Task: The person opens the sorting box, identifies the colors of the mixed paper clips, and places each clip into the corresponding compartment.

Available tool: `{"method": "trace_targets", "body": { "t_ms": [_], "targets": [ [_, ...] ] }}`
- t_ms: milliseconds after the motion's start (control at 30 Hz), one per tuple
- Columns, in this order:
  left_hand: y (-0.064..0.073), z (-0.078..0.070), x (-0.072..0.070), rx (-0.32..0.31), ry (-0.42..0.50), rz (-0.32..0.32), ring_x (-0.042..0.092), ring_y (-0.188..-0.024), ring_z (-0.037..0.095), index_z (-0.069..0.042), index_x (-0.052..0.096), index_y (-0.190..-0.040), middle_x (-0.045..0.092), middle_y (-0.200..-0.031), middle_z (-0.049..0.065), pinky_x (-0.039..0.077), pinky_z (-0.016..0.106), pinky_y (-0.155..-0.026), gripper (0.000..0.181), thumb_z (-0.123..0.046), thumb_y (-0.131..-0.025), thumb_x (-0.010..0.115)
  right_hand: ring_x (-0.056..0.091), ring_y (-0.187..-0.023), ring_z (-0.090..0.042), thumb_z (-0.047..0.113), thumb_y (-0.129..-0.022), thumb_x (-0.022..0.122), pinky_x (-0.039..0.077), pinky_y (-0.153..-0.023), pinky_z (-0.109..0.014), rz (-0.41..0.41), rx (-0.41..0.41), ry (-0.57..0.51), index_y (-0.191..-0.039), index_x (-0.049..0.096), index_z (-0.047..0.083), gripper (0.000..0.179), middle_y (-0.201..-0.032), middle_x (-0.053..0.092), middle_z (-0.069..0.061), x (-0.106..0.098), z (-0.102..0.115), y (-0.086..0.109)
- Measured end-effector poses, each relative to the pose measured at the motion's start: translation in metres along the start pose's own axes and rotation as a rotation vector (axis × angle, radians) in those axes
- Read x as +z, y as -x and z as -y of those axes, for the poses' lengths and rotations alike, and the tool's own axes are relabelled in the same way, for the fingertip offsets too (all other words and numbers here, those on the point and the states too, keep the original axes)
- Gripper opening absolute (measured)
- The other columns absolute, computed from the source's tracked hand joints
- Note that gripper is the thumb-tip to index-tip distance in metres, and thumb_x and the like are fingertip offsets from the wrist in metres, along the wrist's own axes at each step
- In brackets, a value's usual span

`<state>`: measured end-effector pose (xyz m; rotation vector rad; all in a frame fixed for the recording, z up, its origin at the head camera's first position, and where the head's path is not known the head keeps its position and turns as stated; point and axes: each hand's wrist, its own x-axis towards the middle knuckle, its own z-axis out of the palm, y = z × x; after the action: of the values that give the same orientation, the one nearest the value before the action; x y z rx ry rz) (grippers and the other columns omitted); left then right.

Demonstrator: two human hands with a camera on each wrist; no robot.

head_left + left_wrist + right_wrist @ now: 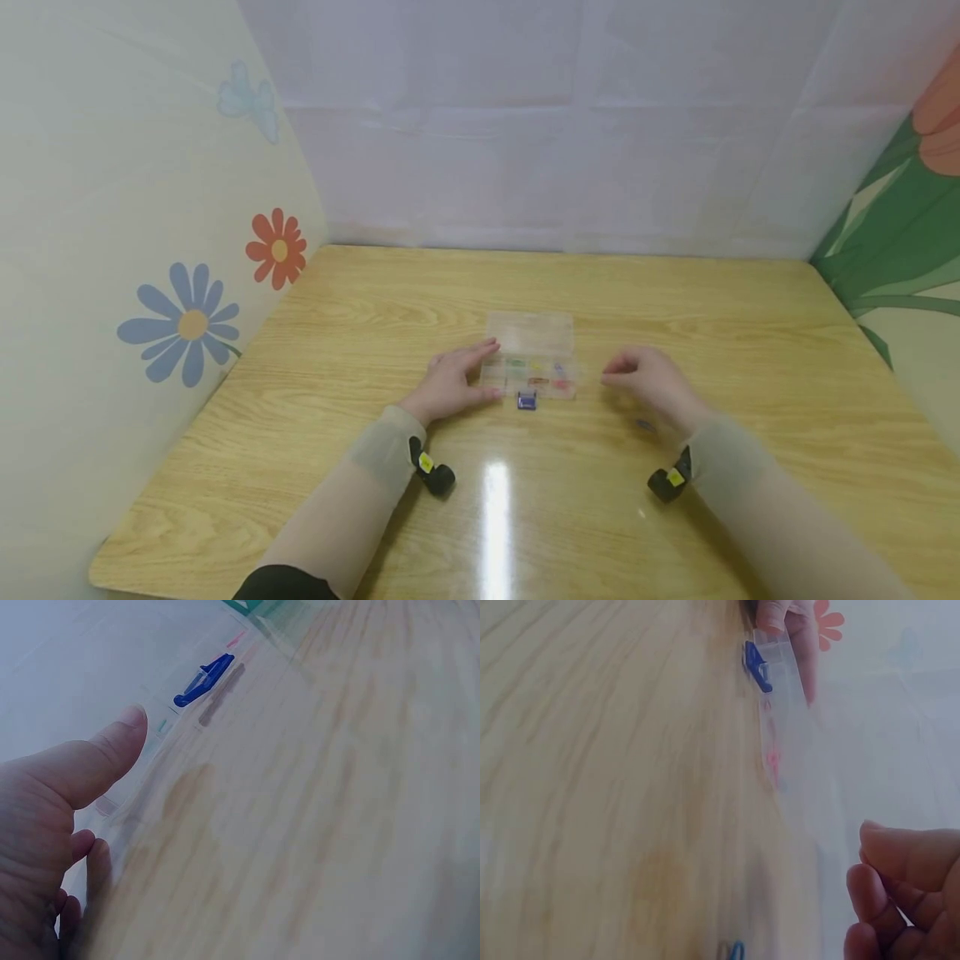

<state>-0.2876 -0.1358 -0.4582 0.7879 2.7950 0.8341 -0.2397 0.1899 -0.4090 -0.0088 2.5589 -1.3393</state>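
A clear plastic compartment box (493,379) lies on the table with its lid (528,333) folded back. Small green, yellow, red and blue pieces sit in its compartments, too blurred to name. At its front edge juts a blue latch (206,681). My left hand (450,385) grips the box's left end, thumb (120,746) along the front and fingers toward the back. To the right of the box, my right hand (651,379) hovers with thumb and forefinger tips together; nothing shows between them. Below that hand lies a small blue looped piece (644,425), like a paper clip.
A wood-grain table (375,300) extends all around the box. Behind it hangs a pale cloth backdrop (562,167). A wall with painted flowers (192,325) rises along the left, and green leaves with a tulip shape (918,208) stand at the right.
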Motion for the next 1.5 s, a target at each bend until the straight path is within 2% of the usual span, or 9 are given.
{"method": "trace_targets", "body": {
  "t_ms": [100,200,333,600,700,933,1100,1267,1500],
  "targets": [
    [0.0,0.0,0.0,0.0,-0.005,-0.003,0.03,-0.14,0.022,-0.026,0.033,-0.151,0.026,-0.156,-0.013,0.011,0.051,-0.112,0.081,-0.053,-0.083,0.069,0.054,-0.096,-0.025,0.02,-0.09,0.067,0.045,-0.082,-0.039,-0.006,0.003,-0.001,-0.103,0.065,0.004,0.021,-0.104,0.063,-0.01,-0.002,-0.005,0.004],
    [0.0,0.0,0.0,0.01,-0.002,-0.006,0.031,-0.14,0.023,-0.025,0.033,-0.151,0.026,-0.156,-0.011,0.012,0.053,-0.112,0.081,-0.052,-0.083,0.069,0.051,-0.101,-0.026,0.02,-0.089,0.067,0.041,-0.087,-0.041,-0.001,0.051,-0.077,-0.105,0.063,0.003,0.023,-0.107,0.061,-0.01,-0.003,-0.011,0.009],
    [0.0,-0.001,-0.001,0.012,0.003,-0.003,0.03,-0.14,0.024,-0.025,0.034,-0.151,0.026,-0.156,-0.011,0.011,0.054,-0.112,0.081,-0.052,-0.083,0.069,0.05,-0.103,-0.027,0.019,-0.089,0.067,0.038,-0.088,-0.04,-0.002,0.095,-0.155,-0.109,0.062,0.001,0.027,-0.11,0.059,-0.011,-0.006,-0.018,0.016],
    [0.0,0.0,0.0,0.008,0.003,-0.003,0.03,-0.14,0.023,-0.025,0.033,-0.151,0.026,-0.156,-0.012,0.011,0.053,-0.112,0.081,-0.052,-0.083,0.069,0.051,-0.1,-0.026,0.019,-0.087,0.069,0.04,-0.083,-0.037,0.01,0.104,-0.117,-0.109,0.062,0.0,0.029,-0.108,0.06,-0.012,-0.012,-0.03,0.024],
    [0.0,0.0,0.0,0.022,0.005,-0.008,0.031,-0.14,0.025,-0.023,0.034,-0.15,0.027,-0.156,-0.01,0.013,0.054,-0.111,0.081,-0.051,-0.083,0.069,0.05,-0.101,-0.027,0.019,-0.086,0.07,0.04,-0.082,-0.036,0.029,0.132,-0.141,-0.109,0.061,0.0,0.031,-0.109,0.058,-0.012,-0.015,-0.033,0.028],
    [0.001,0.001,0.0,0.019,0.004,-0.011,0.032,-0.139,0.023,-0.024,0.034,-0.15,0.028,-0.155,-0.011,0.013,0.051,-0.111,0.081,-0.052,-0.083,0.069,0.052,-0.099,-0.025,0.024,-0.083,0.074,0.04,-0.082,-0.037,0.049,0.101,-0.02,-0.103,0.065,0.002,0.031,-0.105,0.061,-0.01,-0.021,-0.041,0.033],
    [0.0,0.001,0.0,0.011,0.001,-0.006,0.031,-0.139,0.022,-0.025,0.033,-0.151,0.027,-0.155,-0.012,0.012,0.05,-0.112,0.082,-0.052,-0.082,0.069,0.052,-0.095,-0.025,0.024,-0.078,0.079,0.039,-0.081,-0.038,0.068,0.122,-0.013,-0.098,0.065,0.003,0.033,-0.101,0.061,-0.009,-0.021,-0.041,0.035],
    [0.0,0.002,0.001,0.013,-0.009,-0.008,0.031,-0.139,0.023,-0.025,0.033,-0.151,0.027,-0.156,-0.012,0.012,0.051,-0.111,0.081,-0.053,-0.083,0.068,0.054,-0.092,-0.025,0.025,-0.078,0.078,0.04,-0.083,-0.044,0.09,0.095,0.096,-0.094,0.066,0.005,0.029,-0.095,0.063,-0.007,-0.021,-0.041,0.035],
    [0.0,0.0,0.0,0.012,-0.008,-0.004,0.031,-0.14,0.023,-0.025,0.033,-0.151,0.026,-0.156,-0.012,0.013,0.051,-0.111,0.081,-0.052,-0.083,0.068,0.053,-0.09,-0.024,0.024,-0.078,0.077,0.04,-0.081,-0.044,0.094,0.096,0.149,-0.089,0.066,0.006,0.024,-0.093,0.062,-0.007,-0.018,-0.042,0.034]
  ]
}}
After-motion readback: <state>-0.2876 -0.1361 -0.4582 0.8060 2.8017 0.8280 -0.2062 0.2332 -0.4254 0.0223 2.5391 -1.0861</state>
